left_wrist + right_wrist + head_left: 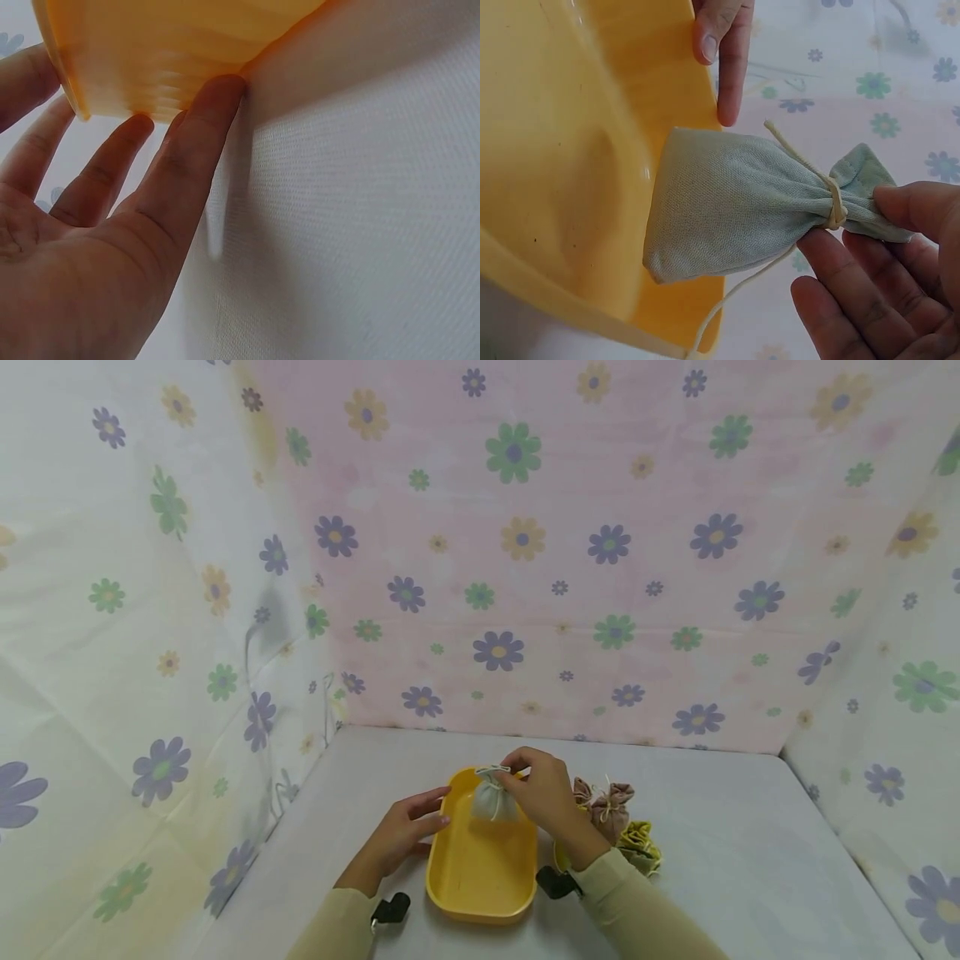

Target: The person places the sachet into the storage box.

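Note:
My right hand (542, 789) pinches a pale grey-green drawstring pouch (720, 199) by its gathered neck, above the far part of a yellow tray (480, 877). A cream cord (836, 206) is tied round the pouch's neck, one end dangling. In the right wrist view the tray interior beneath shows no other pouch. My left hand (399, 835) touches the tray's left side with fairly straight fingers; in the left wrist view its fingertips (225, 86) rest against the tray's outer wall.
Right of the tray, partly behind my right forearm, lie brownish-pink pouches (611, 810) and a yellow and olive pouch (640, 847). They stand in a cluster on the white table (727, 860). Flowered cloth (570, 635) walls off the back and sides.

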### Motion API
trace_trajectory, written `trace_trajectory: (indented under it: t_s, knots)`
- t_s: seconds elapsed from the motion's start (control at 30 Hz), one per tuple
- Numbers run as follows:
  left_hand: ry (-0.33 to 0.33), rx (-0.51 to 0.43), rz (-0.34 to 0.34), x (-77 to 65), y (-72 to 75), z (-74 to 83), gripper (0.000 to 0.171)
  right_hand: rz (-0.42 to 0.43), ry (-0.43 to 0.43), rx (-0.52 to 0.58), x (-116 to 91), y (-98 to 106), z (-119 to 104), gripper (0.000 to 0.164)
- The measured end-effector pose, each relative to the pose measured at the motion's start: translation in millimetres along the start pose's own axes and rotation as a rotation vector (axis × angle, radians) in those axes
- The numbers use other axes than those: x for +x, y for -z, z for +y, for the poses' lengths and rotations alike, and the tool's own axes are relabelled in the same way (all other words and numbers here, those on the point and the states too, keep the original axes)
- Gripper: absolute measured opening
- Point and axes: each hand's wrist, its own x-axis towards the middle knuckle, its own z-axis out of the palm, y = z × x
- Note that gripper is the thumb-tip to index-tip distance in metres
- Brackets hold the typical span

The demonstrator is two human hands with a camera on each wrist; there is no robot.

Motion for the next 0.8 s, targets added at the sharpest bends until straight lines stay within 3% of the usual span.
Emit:
trace_trajectory:
  t_s: [0.8]
  knots:
    - [0.000, -0.025, 0.007, -0.4, -2.4, 0.7, 0.057, -0.038, -0.115, 0.020, 21, -41, 17, 0.011]
